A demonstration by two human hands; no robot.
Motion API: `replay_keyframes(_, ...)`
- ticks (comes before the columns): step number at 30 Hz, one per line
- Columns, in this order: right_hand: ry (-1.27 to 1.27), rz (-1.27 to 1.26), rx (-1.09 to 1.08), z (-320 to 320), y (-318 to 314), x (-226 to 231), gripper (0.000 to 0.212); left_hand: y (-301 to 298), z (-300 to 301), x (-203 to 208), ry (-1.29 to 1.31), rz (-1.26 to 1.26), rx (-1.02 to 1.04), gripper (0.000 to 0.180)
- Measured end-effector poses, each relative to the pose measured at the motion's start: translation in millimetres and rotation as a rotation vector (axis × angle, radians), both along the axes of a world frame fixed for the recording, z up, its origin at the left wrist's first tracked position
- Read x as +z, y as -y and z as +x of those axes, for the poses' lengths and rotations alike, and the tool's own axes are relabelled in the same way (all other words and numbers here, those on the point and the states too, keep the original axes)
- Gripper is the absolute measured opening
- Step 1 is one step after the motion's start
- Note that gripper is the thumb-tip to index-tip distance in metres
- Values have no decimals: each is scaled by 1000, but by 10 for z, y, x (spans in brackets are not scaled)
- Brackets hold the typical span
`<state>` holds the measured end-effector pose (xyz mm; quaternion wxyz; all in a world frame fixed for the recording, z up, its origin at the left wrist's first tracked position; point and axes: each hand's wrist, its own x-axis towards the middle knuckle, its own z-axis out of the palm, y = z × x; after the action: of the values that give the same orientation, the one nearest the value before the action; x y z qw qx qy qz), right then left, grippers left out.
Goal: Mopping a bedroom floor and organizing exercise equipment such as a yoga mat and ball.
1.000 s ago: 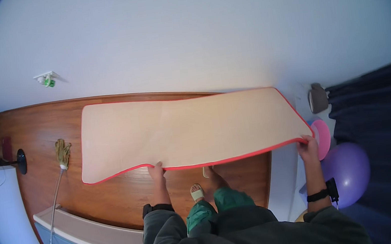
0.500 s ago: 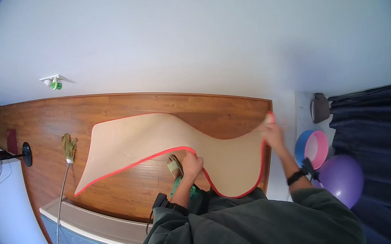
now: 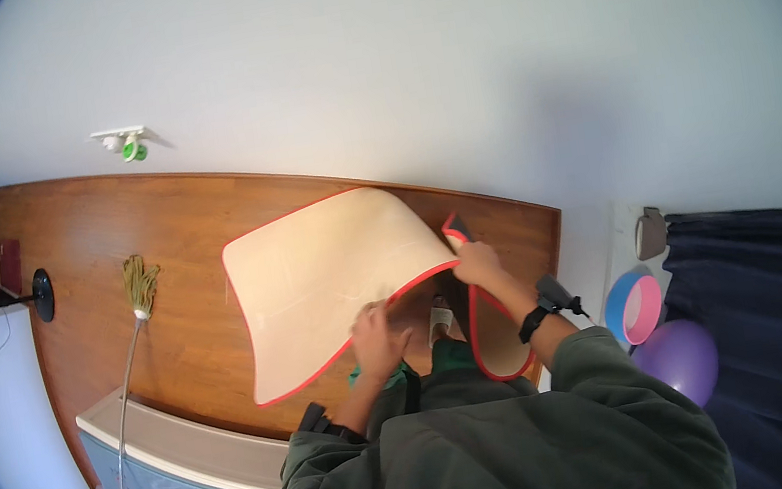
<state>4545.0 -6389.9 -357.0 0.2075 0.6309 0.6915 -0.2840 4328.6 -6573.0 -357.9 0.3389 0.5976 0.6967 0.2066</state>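
1. Red-edged beige mat hangs in front of the person, over the wooden floor, near the middle of the scene. Its broad left part spreads out toward the far wall; its right part bends around, with a dark side showing at the far corner and a loop drooping near the person's legs.
2. String mop, on the left, lies well apart from both hands, its head toward the far side.
3. Left forearm reaches far and slightly right from its dark sleeve, with the elbow bent and a black strap at the wrist.
4. Left hand is at the mat's near edge, knuckles up and fingers bent toward the red binding. They are blurred, so I cannot tell whether they grip it.
5. Right hand sits farther away than the left, at the fold. Its fingers are curled tightly around the mat, with little gap between them and the thumb.
6. Right forearm slants far and left from its sleeve, angled inward toward the other hand; a black strap circles it.
7. Blue-and-pink yoga wheel and purple exercise ball stand to the right.
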Motion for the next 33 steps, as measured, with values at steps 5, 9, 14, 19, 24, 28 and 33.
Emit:
replay_keyframes(5,-16,-6,70,-83,-152,24,32,983,-848,-935,-364,-594,-19,95)
replay_keyframes(9,-98,-54,134,-41,-315,249,36,1198,-1059,-1537,-321,-882,51,86)
replay_keyframes(14,-333,-159,-163,46,-475,305,33,1895,-1013,-1949,354,-445,0,73)
replay_keyframes(19,-638,-179,-350,113,-231,789,38,1486,-798,-1588,-46,-637,177,58)
replay_keyframes(24,76,-65,-147,450,-37,802,38,1106,-1390,-1348,144,-475,290,29)
replay_keyframes(28,-287,19,-35,378,533,1109,43,584,-2038,-273,-178,-195,270,20)
replay_keyframes(33,-270,66,-386,786,1047,1231,47,53,-1581,486,-77,8,-96,24)
